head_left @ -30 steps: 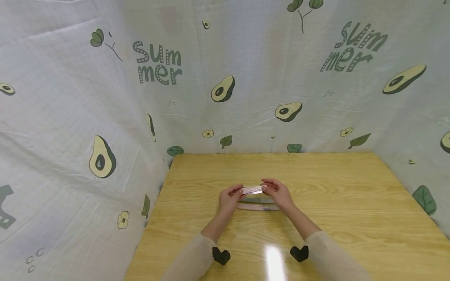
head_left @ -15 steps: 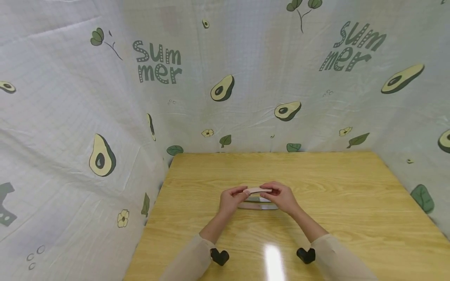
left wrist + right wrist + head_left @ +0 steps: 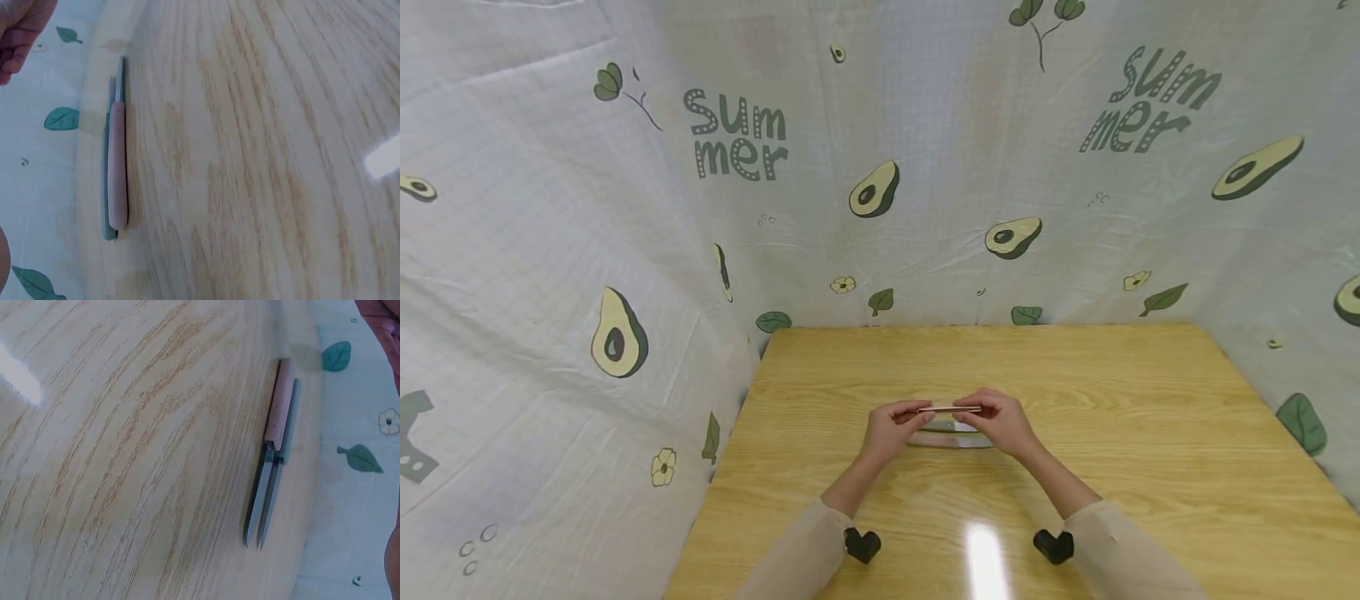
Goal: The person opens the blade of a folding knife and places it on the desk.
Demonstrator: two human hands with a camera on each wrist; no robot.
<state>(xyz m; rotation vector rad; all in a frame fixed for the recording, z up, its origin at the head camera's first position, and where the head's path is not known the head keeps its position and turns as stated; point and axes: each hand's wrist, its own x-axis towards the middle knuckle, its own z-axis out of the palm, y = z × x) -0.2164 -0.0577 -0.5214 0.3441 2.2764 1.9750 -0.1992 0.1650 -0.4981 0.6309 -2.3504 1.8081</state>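
Note:
Pinched between both hands, a slim pale-pink knife (image 3: 942, 409) is held level and nearly edge-on in the head view, its ends covered by fingers. My left hand (image 3: 889, 432) grips the left end and my right hand (image 3: 1002, 423) grips the right. Below them on the table lie two knives side by side: a green-handled one (image 3: 937, 426) behind and a pink-handled one (image 3: 931, 439) in front. Their blades point right. In both wrist views the pink-handled knife (image 3: 117, 165) and the green-handled knife (image 3: 291, 419) lie close together, while the held knife is out of sight.
The wooden table (image 3: 1112, 467) carries a bright light reflection near its front. A white cloth (image 3: 940, 125) printed with avocados and leaves hangs behind the table and along both sides. Black wrist cameras (image 3: 862, 546) sit on the sleeves.
The held knife has turned from showing its flat side to nearly edge-on. My right hand has shifted slightly right and down; both hands keep their hold. The knives on the table stay put.

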